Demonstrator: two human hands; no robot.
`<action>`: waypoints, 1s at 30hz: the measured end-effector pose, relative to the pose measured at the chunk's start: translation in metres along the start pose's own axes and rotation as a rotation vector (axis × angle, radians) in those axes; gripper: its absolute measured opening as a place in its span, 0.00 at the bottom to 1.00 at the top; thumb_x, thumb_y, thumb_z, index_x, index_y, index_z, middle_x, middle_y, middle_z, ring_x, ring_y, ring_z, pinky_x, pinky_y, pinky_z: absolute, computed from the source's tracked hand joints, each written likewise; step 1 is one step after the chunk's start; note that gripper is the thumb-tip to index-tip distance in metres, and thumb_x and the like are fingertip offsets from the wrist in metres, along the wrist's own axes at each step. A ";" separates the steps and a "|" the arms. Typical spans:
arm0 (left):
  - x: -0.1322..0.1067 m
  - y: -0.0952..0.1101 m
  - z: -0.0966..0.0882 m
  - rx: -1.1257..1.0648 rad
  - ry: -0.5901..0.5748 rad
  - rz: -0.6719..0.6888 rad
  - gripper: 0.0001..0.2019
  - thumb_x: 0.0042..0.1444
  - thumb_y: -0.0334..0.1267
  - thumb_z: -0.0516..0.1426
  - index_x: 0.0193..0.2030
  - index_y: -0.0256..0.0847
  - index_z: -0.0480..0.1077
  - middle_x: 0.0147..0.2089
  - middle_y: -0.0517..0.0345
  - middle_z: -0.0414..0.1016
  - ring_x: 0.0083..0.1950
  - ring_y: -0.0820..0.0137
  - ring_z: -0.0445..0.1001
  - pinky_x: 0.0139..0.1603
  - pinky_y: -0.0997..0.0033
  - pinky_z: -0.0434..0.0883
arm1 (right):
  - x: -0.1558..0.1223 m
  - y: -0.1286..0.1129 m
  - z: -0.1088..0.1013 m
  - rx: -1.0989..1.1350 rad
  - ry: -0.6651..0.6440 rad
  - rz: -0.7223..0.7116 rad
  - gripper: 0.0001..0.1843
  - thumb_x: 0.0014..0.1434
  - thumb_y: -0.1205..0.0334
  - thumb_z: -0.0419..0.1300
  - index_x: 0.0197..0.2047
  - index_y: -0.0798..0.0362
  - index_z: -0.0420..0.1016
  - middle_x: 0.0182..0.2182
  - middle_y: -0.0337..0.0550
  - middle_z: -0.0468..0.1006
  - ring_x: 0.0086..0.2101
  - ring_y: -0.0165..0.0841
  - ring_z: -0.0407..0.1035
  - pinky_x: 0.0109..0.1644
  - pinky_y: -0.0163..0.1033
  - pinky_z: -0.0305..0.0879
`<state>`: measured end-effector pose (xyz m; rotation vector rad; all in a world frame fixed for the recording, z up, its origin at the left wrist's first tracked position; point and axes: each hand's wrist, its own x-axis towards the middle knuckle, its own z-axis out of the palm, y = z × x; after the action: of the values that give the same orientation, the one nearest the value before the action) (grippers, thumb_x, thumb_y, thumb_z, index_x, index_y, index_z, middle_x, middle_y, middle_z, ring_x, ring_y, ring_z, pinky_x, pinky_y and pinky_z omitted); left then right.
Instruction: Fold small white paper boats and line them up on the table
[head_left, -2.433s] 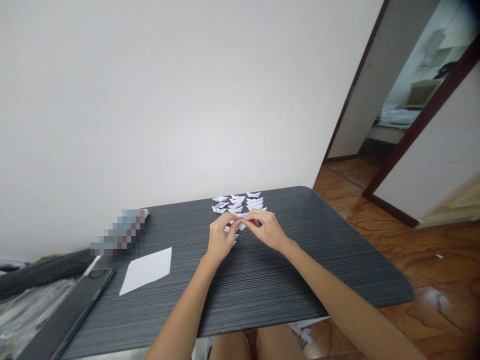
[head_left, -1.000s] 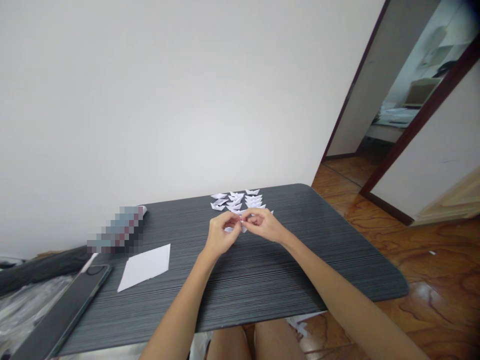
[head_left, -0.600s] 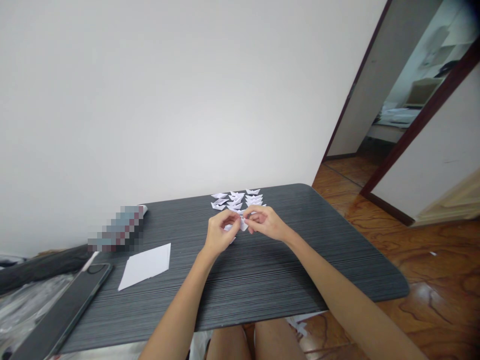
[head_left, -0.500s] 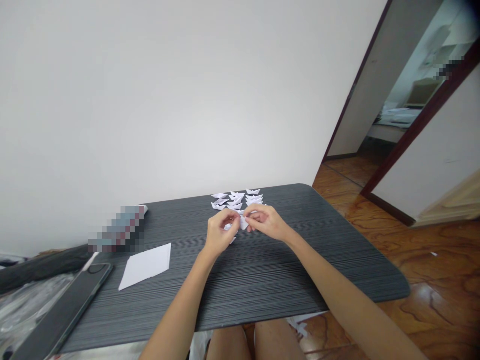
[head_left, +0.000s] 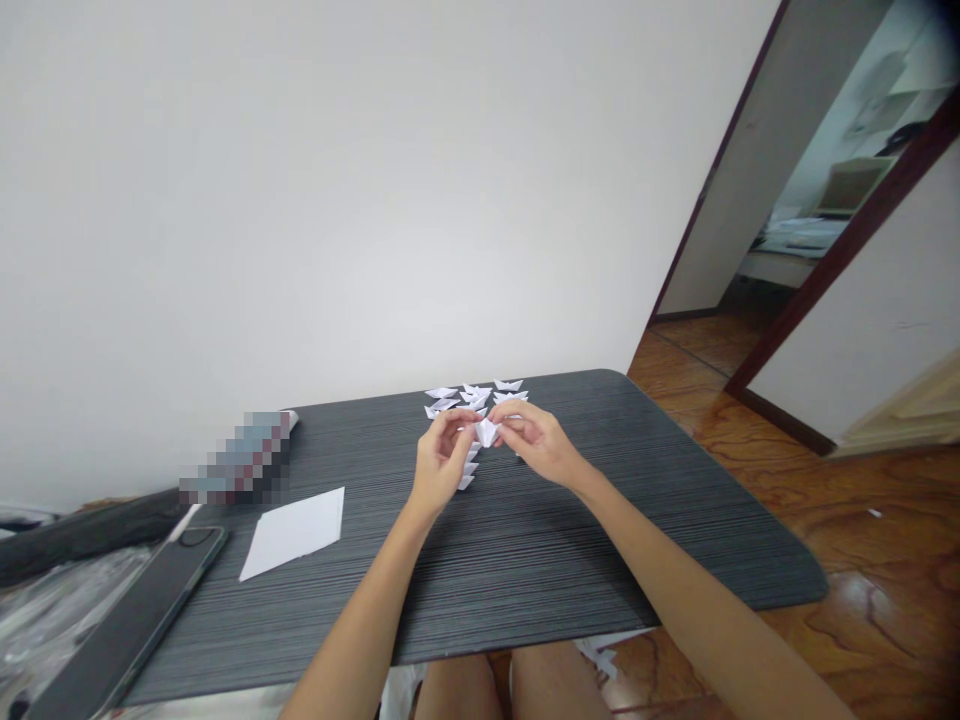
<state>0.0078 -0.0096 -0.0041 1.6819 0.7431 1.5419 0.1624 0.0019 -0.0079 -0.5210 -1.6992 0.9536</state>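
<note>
Both hands meet over the middle of a dark striped table (head_left: 525, 560). My left hand (head_left: 440, 457) and my right hand (head_left: 536, 440) each pinch one small folded white paper piece (head_left: 486, 431) held between them just above the tabletop. Behind the hands lies a cluster of several small folded white paper pieces (head_left: 474, 396), and a short row of them (head_left: 469, 470) runs down under my left hand.
A flat white paper sheet (head_left: 294, 532) lies at the table's left. A dark phone-like slab (head_left: 127, 630) sits at the left edge, with a blurred object (head_left: 236, 470) behind it. A white wall stands close behind; a doorway (head_left: 795, 200) and wooden floor (head_left: 862, 520) are to the right.
The hands have lifted slightly and turned the small paper piece so its white point now shows between the fingertips. The row of pieces under my left hand is more exposed.
</note>
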 end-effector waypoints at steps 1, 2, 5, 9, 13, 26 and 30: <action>0.000 -0.001 -0.001 -0.006 -0.036 -0.003 0.09 0.51 0.33 0.54 0.40 0.37 0.65 0.39 0.51 0.69 0.42 0.70 0.68 0.43 0.70 0.66 | 0.000 0.000 0.000 -0.008 0.002 -0.011 0.07 0.56 0.63 0.52 0.38 0.54 0.66 0.37 0.44 0.65 0.33 0.28 0.67 0.37 0.36 0.68; 0.000 -0.001 -0.001 -0.005 -0.074 -0.003 0.12 0.49 0.33 0.55 0.42 0.37 0.65 0.41 0.50 0.68 0.44 0.68 0.68 0.44 0.69 0.66 | 0.000 0.001 -0.001 -0.015 0.004 -0.021 0.07 0.56 0.64 0.52 0.38 0.54 0.66 0.37 0.44 0.65 0.33 0.28 0.67 0.37 0.36 0.68; 0.001 -0.003 -0.003 0.041 -0.164 0.010 0.13 0.48 0.32 0.57 0.43 0.37 0.66 0.44 0.48 0.67 0.48 0.65 0.65 0.47 0.66 0.64 | -0.001 0.001 -0.002 -0.039 0.009 -0.040 0.07 0.56 0.64 0.51 0.39 0.53 0.66 0.37 0.44 0.65 0.34 0.29 0.66 0.37 0.36 0.68; 0.001 -0.004 -0.004 0.066 -0.155 0.008 0.07 0.50 0.31 0.55 0.37 0.36 0.68 0.41 0.50 0.68 0.46 0.67 0.66 0.47 0.67 0.64 | -0.001 0.000 -0.002 -0.076 0.005 -0.048 0.07 0.56 0.64 0.51 0.39 0.54 0.67 0.37 0.45 0.65 0.35 0.30 0.65 0.38 0.38 0.68; 0.001 -0.005 -0.003 0.068 -0.112 -0.008 0.04 0.48 0.31 0.56 0.34 0.36 0.66 0.36 0.54 0.68 0.41 0.70 0.67 0.45 0.69 0.65 | -0.002 -0.001 -0.001 -0.104 -0.012 -0.052 0.08 0.57 0.63 0.51 0.39 0.54 0.66 0.38 0.46 0.65 0.36 0.30 0.65 0.39 0.38 0.68; -0.003 -0.008 0.000 0.050 0.027 -0.137 0.13 0.46 0.33 0.57 0.40 0.37 0.65 0.38 0.54 0.69 0.40 0.71 0.71 0.39 0.73 0.69 | -0.004 -0.005 0.004 -0.472 -0.068 -0.163 0.10 0.54 0.65 0.53 0.41 0.51 0.69 0.38 0.46 0.67 0.32 0.30 0.64 0.38 0.38 0.65; -0.001 -0.008 0.001 0.035 0.053 -0.220 0.10 0.44 0.33 0.58 0.36 0.36 0.69 0.36 0.55 0.72 0.35 0.72 0.72 0.37 0.73 0.70 | -0.004 -0.003 0.003 -0.491 -0.046 -0.206 0.07 0.55 0.67 0.53 0.37 0.52 0.71 0.37 0.46 0.68 0.37 0.32 0.64 0.41 0.39 0.63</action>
<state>0.0089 -0.0060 -0.0118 1.5324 0.9547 1.4304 0.1610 -0.0039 -0.0076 -0.6285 -1.9928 0.3983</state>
